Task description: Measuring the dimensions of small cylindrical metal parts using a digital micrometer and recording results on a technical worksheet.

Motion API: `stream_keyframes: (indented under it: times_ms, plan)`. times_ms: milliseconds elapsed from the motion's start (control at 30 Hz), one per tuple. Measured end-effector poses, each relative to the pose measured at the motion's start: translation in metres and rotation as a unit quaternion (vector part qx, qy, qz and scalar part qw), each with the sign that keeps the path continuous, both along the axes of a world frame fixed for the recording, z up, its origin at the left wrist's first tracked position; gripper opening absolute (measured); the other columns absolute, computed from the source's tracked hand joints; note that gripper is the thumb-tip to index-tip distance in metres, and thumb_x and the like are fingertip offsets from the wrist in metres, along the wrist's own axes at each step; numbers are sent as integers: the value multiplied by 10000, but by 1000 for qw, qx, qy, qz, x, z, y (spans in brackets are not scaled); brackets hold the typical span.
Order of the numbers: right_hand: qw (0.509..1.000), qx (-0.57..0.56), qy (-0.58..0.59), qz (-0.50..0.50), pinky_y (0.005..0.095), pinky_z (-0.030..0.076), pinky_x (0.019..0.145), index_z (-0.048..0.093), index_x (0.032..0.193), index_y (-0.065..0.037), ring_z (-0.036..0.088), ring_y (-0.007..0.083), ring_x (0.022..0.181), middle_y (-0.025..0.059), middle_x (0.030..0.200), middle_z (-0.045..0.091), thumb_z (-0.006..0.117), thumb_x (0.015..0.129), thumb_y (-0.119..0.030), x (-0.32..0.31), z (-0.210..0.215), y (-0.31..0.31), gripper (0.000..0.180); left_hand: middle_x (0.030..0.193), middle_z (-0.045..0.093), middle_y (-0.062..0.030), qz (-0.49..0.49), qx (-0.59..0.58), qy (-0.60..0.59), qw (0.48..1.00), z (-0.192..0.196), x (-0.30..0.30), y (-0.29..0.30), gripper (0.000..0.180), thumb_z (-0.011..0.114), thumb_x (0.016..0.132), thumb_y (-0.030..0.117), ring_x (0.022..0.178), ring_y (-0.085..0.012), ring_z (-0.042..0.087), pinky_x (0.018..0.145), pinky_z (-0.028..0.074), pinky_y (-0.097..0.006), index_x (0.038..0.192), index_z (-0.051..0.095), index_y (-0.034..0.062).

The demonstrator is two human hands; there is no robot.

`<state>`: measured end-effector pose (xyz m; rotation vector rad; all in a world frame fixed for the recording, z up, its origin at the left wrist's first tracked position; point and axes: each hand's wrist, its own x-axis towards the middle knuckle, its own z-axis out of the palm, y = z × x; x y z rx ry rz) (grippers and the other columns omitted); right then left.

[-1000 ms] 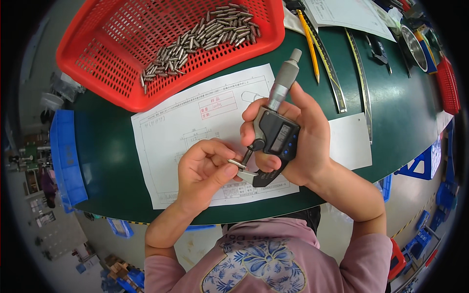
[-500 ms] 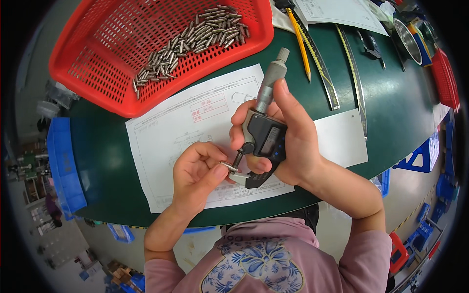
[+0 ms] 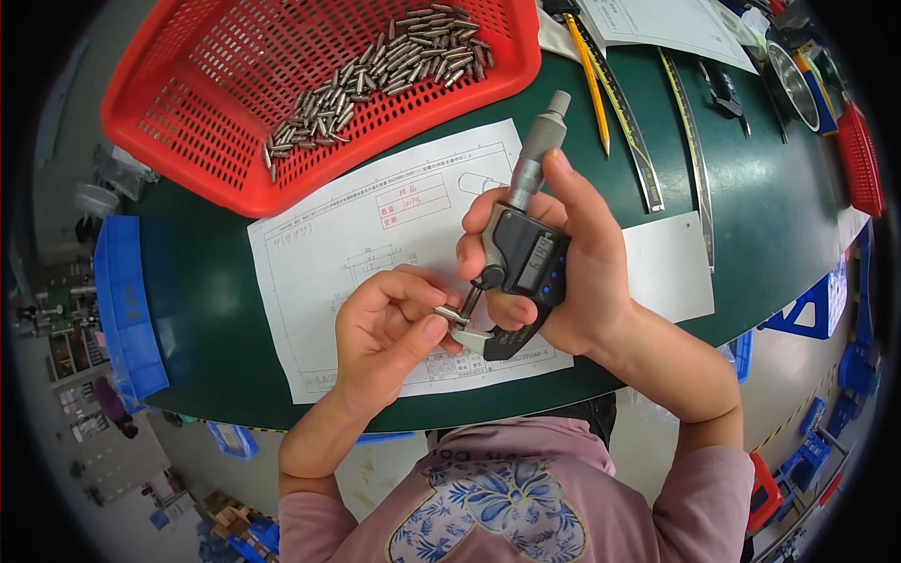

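My right hand (image 3: 582,272) grips a digital micrometer (image 3: 521,258) with a dark body and a grey thimble that points up and away from me. My left hand (image 3: 385,333) pinches a small metal pin (image 3: 449,312) and holds it in the micrometer's jaw. Both hands hover over a printed drawing sheet (image 3: 366,235) on the green table (image 3: 216,300). A red plastic basket (image 3: 188,84) at the back left holds several similar metal pins (image 3: 375,70).
A yellow pencil (image 3: 588,70), steel rulers (image 3: 638,141) and more papers (image 3: 657,19) lie at the back right. A blank white sheet (image 3: 671,267) sits beside my right wrist. Blue bins (image 3: 122,300) stand left of the table, a red bin (image 3: 859,159) at far right.
Both hands with the micrometer and the pin have stayed together, with little movement between them. The camera view has shifted a little, so the basket and sheet sit differently in frame.
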<state>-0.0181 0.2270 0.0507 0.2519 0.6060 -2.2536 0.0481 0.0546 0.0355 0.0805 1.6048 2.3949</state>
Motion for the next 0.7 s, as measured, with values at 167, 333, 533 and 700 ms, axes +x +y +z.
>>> stream_keyframes:
  times_ms: [167, 333, 533, 700]
  plan:
    - [1000, 5, 3, -5, 236, 356, 372, 493, 818, -17, 420, 149, 373, 111, 648, 558, 373, 774, -599, -2, -1, 1, 595, 969, 486, -103, -2, 11, -27, 1000, 5, -3, 4, 192, 486, 790, -51, 916, -171, 548, 664, 524, -267, 976, 450, -20]
    - [999, 9, 23, 21, 220, 335, 349, 517, 853, -31, 414, 141, 386, 116, 688, 548, 260, 813, -604, -2, 1, -2, 629, 936, 499, -93, -1, 13, -38, 999, 4, -3, 2, 187, 496, 792, -37, 871, -147, 547, 664, 516, -259, 971, 448, -15]
    - [1000, 20, 4, 4, 234, 358, 398, 491, 963, 5, 414, 145, 391, 115, 703, 556, 173, 849, -549, -1, 4, 3, 650, 901, 511, -63, 7, -62, 3, 998, 12, -21, -7, 138, 545, 775, -6, 801, -122, 542, 647, 483, -250, 901, 488, -9]
    - [1000, 22, 3, 0, 238, 370, 409, 507, 940, -2, 414, 142, 394, 115, 713, 559, 194, 844, -538, 0, 3, 3, 628, 806, 542, -66, 192, -563, 236, 769, 11, -101, -53, 123, 583, 687, -5, 731, -175, 557, 650, 452, -280, 800, 549, 31]
